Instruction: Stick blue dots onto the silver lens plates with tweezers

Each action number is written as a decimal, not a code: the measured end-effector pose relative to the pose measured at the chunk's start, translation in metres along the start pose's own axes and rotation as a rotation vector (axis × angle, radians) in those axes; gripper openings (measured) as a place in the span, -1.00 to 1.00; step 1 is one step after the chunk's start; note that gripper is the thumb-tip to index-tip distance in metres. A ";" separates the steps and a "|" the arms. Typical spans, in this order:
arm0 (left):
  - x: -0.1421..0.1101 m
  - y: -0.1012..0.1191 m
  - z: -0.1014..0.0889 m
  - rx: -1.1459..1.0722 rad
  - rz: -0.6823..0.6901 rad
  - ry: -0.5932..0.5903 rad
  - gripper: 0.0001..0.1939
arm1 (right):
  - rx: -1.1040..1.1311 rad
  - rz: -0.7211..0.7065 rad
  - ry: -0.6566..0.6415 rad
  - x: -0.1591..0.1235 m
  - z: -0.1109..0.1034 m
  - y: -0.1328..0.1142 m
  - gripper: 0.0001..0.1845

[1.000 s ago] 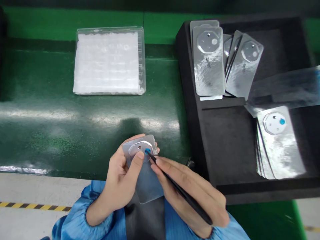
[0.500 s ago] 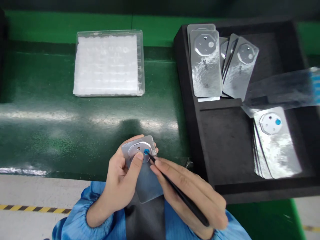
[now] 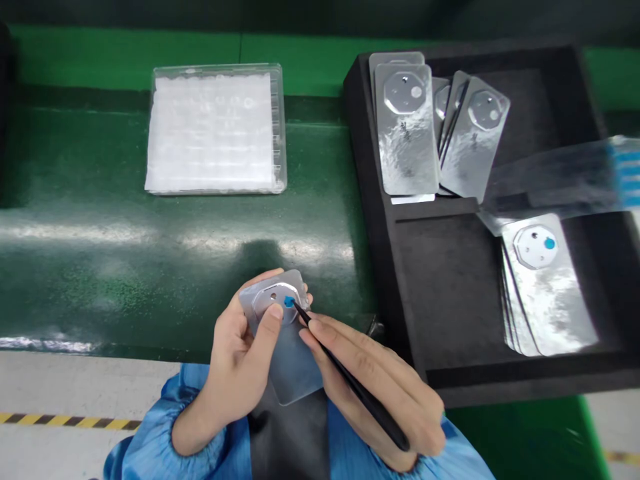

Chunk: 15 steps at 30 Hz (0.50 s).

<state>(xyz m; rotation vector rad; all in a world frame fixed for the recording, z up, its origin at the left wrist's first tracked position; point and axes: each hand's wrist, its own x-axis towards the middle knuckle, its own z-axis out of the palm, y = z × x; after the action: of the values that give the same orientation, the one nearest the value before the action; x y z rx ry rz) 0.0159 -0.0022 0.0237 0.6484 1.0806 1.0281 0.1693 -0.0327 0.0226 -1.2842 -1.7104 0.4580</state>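
My left hand (image 3: 245, 360) grips a silver phone back panel (image 3: 295, 370), its thumb pressed on the octagonal camera area near the top. Beside the thumb, a small blue round sticker (image 3: 289, 302) sits in that area. My right hand (image 3: 373, 383) is closed around slim black tweezers (image 3: 357, 385). Their tip touches the edge of the blue sticker or lies just over it; I cannot tell which. The fingers of my left hand behind the panel are mostly hidden.
A clear plastic box with white contents (image 3: 213, 133) stands on the green bench (image 3: 100, 267). At right, a black divided tray (image 3: 440, 287) holds silver panels (image 3: 407, 147) at the back and a stack with a blue dot (image 3: 555, 300) in front. A clear sheet (image 3: 555, 177) lies across it.
The tweezers' tip has shifted slightly on the blue sticker, whose outline looks a little different. Both hands keep their hold, and the whole view has moved slightly.
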 end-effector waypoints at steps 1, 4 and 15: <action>0.000 0.000 0.000 -0.002 -0.002 0.002 -0.74 | 0.007 -0.005 0.000 0.001 0.000 0.001 -0.51; 0.000 -0.001 0.000 0.001 -0.002 0.007 -0.73 | 0.005 -0.022 0.003 0.003 0.000 0.002 -0.53; 0.000 0.001 0.000 0.044 0.000 0.025 -0.71 | -0.032 -0.027 0.012 0.007 0.000 -0.001 -0.43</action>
<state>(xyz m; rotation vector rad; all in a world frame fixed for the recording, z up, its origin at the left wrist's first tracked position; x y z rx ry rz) 0.0156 -0.0020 0.0242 0.6727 1.1276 1.0170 0.1684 -0.0270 0.0266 -1.2830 -1.7288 0.4079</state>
